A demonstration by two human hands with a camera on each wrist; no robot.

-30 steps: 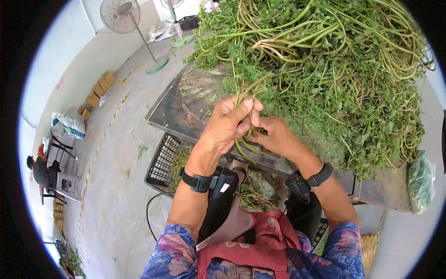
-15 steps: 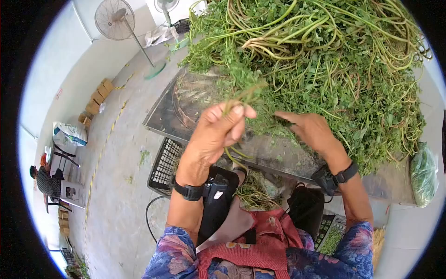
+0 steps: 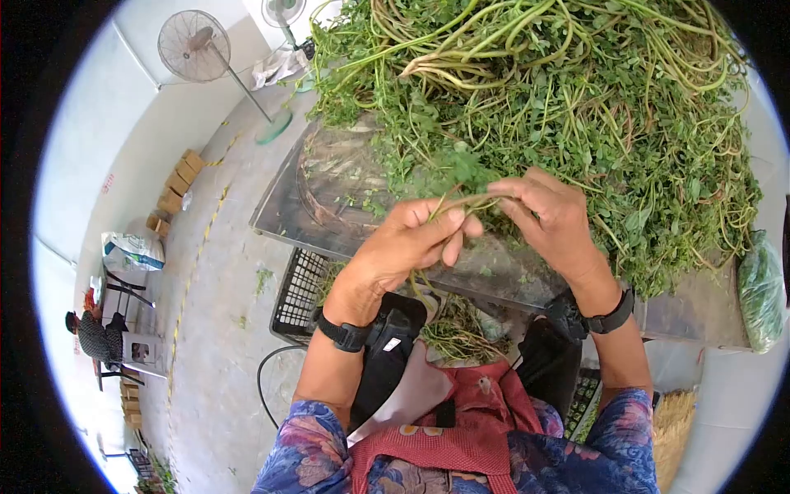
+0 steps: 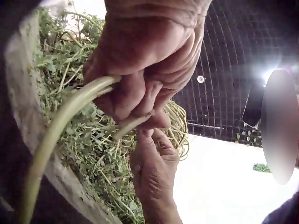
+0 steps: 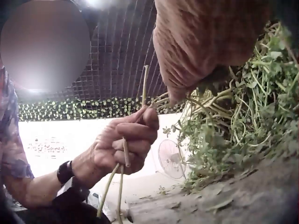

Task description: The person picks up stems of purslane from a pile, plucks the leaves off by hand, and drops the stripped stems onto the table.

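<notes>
My left hand [image 3: 403,247] holds a few long green stems [image 4: 65,114] in its curled fingers, over the near edge of the table. Their cut ends hang below the fist in the right wrist view. Between the hands runs a thin brownish stem [image 3: 476,200], which the thumb and fingers of my right hand [image 3: 555,218] pinch at its far end. Beyond both hands, a large heap of leafy greens [image 3: 576,123] covers much of the dark table [image 3: 284,216]. Leaves at the held tips look blurred against the heap.
A black plastic crate [image 3: 295,292] stands on the floor left of my legs, and loose stems [image 3: 465,329] lie below the table edge. At the table's right end is a plastic bag of greens [image 3: 761,288]. A standing fan [image 3: 193,45] and a seated person [image 3: 99,337] are farther off left.
My right hand left the left hand, moved right over the heap's edge, then came back up to pinch a stem beside it. The left hand keeps its stems and has shifted slightly.
</notes>
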